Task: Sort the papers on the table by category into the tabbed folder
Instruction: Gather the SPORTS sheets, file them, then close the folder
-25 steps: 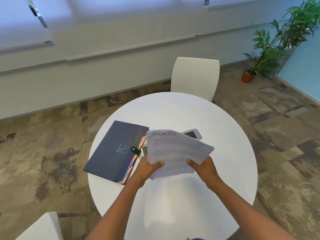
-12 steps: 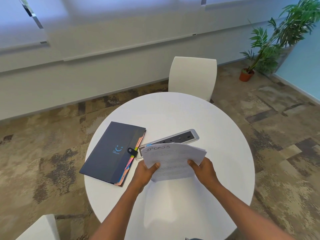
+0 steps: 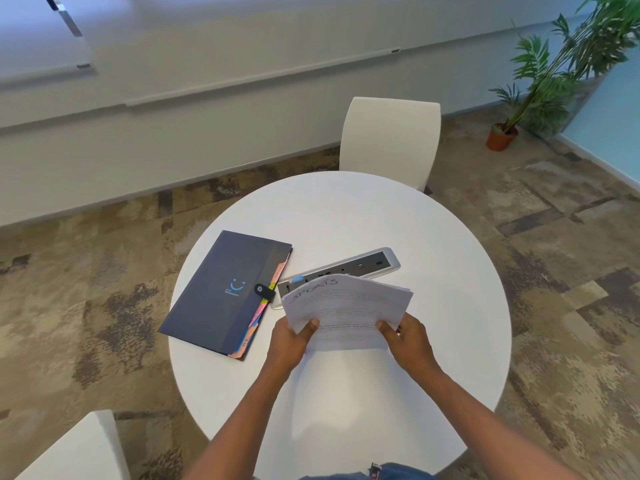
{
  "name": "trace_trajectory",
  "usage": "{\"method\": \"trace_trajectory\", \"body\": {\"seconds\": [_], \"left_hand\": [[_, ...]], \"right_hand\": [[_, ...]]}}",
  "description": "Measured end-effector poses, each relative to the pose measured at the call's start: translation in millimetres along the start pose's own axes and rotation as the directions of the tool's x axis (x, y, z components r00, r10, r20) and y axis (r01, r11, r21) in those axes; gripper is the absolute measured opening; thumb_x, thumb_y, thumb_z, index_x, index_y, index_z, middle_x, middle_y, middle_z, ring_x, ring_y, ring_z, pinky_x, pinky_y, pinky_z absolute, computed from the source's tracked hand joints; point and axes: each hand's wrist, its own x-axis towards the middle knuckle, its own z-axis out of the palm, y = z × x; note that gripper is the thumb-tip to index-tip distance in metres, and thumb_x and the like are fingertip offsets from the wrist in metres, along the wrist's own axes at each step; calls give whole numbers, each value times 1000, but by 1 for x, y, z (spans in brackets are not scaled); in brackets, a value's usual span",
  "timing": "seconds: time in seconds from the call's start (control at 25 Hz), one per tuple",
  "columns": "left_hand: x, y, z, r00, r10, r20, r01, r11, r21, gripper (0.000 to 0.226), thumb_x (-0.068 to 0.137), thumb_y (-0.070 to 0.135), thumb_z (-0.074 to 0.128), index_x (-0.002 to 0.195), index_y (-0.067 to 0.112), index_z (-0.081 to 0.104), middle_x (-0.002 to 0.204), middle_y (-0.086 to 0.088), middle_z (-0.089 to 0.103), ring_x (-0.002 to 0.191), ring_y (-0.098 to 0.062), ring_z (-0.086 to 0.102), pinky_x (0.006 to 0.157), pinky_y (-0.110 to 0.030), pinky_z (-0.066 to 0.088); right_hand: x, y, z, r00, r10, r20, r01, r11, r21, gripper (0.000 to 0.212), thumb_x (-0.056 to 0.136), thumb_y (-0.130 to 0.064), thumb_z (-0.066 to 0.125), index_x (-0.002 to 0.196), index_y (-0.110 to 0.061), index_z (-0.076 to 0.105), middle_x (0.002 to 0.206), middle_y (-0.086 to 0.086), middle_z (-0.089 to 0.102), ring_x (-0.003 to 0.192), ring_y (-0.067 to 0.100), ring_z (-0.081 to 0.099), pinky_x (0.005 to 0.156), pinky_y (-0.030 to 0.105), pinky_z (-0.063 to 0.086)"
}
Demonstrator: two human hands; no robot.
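Paper stack (image 3: 346,308) now lowered toward the surface (image 3: 433,341); left hand (image 3: 289,341) and right hand (image 3: 410,337) pinch its near corners. Set it flat before unclasping the closed folder (image 3: 225,289), frame centre-left.

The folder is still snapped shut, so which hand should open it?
Probably the left hand: the folder lies on its side, nearer it. The right hand can keep holding the papers.

left hand (image 3: 289,342): gripping, thumb on top | right hand (image 3: 408,341): gripping likewise
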Motion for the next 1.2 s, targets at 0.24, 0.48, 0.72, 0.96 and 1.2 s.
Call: {"method": "trace_trajectory", "body": {"seconds": [0.24,0.48,0.72,0.96,1.2], "left_hand": [[2,-6,-6,1000,-18,-8,18,999,29,21,93,32,65,114,28,62,108,-2,71,95,-26,68,82,-47,61],[8,-21,-23,997,-60,50,56,995,79,27,88,33,70,110,18,71,103,2,77,90,-16,74,81,-42,61],[16,-27,-46,973,-162,162,144,983,114,20,93,35,66,102,18,72,99,4,76,84,-15,73,77,-36,60],[43,-33,-87,957,-14,-289,228,651,724,24,99,24,43,103,16,65,98,-3,67,86,-22,62,76,-36,54],[82,-55,-113,955,-155,-252,293,382,876,53,87,51,57,130,22,45,141,-8,45,128,-40,43,104,-60,34]], "right_hand": [[-5,8,3,999,41,-1,-41,999,6,17,95,-18,63,111,-22,62,103,-7,68,93,13,66,74,22,53],[-7,13,10,995,66,69,-63,997,-41,17,94,-17,64,109,-24,66,99,-14,72,90,6,69,69,18,53],[-7,27,19,971,205,126,-215,974,76,17,89,-15,71,103,-23,71,97,-3,77,87,20,74,81,44,59],[-15,35,31,950,300,86,-308,945,110,13,85,-23,73,98,-25,72,90,3,77,82,30,72,77,48,56],[-27,26,50,932,359,54,-363,914,184,13,87,-21,73,98,-28,73,93,14,75,81,24,70,78,48,56]]}}
